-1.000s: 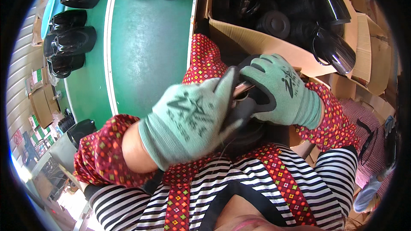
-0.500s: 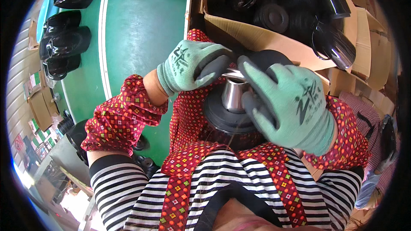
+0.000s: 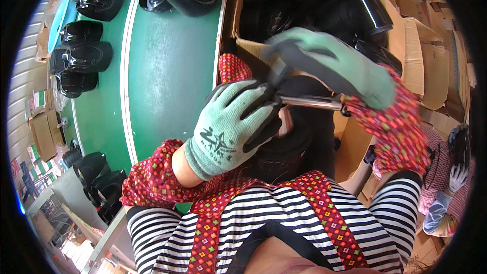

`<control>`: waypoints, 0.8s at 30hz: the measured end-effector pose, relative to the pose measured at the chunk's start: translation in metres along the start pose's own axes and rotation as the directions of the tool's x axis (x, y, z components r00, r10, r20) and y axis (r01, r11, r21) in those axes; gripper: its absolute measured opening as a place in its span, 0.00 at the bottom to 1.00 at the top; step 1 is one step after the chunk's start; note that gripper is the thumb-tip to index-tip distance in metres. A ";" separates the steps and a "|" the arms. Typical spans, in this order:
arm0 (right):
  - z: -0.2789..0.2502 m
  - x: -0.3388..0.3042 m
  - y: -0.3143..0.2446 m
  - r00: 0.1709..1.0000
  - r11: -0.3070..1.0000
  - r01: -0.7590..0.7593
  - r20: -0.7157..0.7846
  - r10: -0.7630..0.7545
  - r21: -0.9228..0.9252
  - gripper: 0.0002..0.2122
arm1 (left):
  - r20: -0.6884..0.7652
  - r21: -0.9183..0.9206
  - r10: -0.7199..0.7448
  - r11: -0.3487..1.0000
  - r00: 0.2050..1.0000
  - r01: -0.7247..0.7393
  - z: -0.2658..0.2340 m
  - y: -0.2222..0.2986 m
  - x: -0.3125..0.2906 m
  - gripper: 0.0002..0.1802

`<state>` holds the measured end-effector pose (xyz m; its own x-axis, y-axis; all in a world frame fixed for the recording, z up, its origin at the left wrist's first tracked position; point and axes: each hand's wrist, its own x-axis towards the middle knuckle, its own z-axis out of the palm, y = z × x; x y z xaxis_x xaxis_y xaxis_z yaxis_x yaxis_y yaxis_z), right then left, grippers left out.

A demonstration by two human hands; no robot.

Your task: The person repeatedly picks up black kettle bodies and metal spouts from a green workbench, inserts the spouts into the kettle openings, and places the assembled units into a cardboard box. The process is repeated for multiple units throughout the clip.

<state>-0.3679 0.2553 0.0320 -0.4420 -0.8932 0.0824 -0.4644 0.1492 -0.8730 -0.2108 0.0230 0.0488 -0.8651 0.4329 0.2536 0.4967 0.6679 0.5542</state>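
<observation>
Gripping from the left, our left hand closes its gloved fingers over the top of a round black part that sits against our lap, just near of the cardboard box; we judge the clamp is there to keep the part from turning or sliding. Far to the left, on the green worktop, glossy black housings stand in a line along the edge, well apart from our hands, likely parked out of the way. More of them sit at the near left, below the worktop.

Between our hands a bright metal rod lies roughly level across the black part, its left end tucked under our left fingers. Our right hand is raised over it, blurred; it seems curled on a dark handle-like piece that slants down to the rod, but we cannot tell how firmly it is closed.

Beyond the hands, the open cardboard box holds more black parts within easy reach. At the far right edge another person's gloved hand shows, apart from ours.
</observation>
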 end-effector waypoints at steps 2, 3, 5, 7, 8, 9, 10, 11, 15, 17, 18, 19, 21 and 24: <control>0.036 0.043 0.010 0.999 0.836 0.008 -0.046 0.021 0.549 0.17 | 0.007 0.038 0.005 0.999 1.000 -0.005 -0.001 0.002 -0.002 0.24; 0.054 0.059 0.020 1.000 0.640 0.017 -0.017 -0.006 0.768 0.17 | 0.005 0.064 0.010 0.998 1.000 -0.011 -0.002 0.003 -0.001 0.23; 0.085 0.070 0.030 0.959 0.824 0.272 -0.068 -0.275 0.497 0.16 | -0.001 0.171 0.041 0.984 0.999 -0.040 -0.009 0.012 0.000 0.20; 0.109 0.080 0.034 0.965 0.655 0.038 0.142 -0.220 0.755 0.12 | -0.061 0.109 -0.037 0.993 0.997 0.043 -0.008 0.012 -0.008 0.14; 0.120 0.082 0.038 0.951 0.547 -0.095 0.239 -0.198 0.832 0.11 | -0.094 0.093 0.038 0.995 0.995 -0.029 -0.012 0.016 -0.006 0.12; 0.127 0.086 0.042 0.930 0.572 -0.026 0.229 -0.286 0.820 0.10 | -0.154 0.085 0.110 0.992 0.982 -0.098 -0.011 0.021 -0.004 0.17; 0.136 0.092 0.046 0.897 0.584 0.040 0.228 -0.378 0.811 0.10 | -0.138 0.049 0.129 0.991 0.982 -0.124 -0.010 0.025 0.005 0.20; 0.132 0.098 0.043 0.875 0.624 0.054 0.264 -0.406 0.780 0.10 | -0.128 0.016 0.150 0.989 0.980 -0.149 -0.010 0.031 0.020 0.24; 0.124 0.104 0.039 0.830 0.671 0.110 0.304 -0.467 0.733 0.14 | 0.298 0.076 -0.040 0.997 0.954 0.018 0.018 0.041 0.072 0.29; 0.128 0.102 0.042 0.820 0.642 0.116 0.292 -0.492 0.758 0.15 | 0.419 0.105 -0.051 0.994 0.907 0.007 0.035 0.050 0.079 0.27; 0.128 0.102 0.039 0.827 0.593 0.091 0.271 -0.492 0.800 0.16 | 0.359 0.153 -0.023 0.988 0.933 -0.034 0.048 0.050 0.073 0.28; 0.127 0.100 0.036 0.835 0.538 0.074 0.243 -0.494 0.840 0.17 | 0.371 0.135 -0.077 0.990 0.925 0.028 0.051 0.052 0.073 0.27; 0.124 0.099 0.035 0.829 0.477 0.067 0.218 -0.516 0.876 0.19 | 0.334 0.033 -0.028 0.999 0.942 0.018 0.056 0.040 0.073 0.26; 0.124 0.100 0.042 0.796 0.463 0.063 0.235 -0.557 0.884 0.20 | 0.289 -0.040 -0.002 0.999 0.957 0.014 0.062 0.035 0.071 0.25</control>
<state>-0.3364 0.1199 -0.0557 0.0873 -0.8943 0.4390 0.4352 -0.3621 -0.8243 -0.2507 0.1145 0.0370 -0.8088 0.5879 0.0128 0.4811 0.6490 0.5894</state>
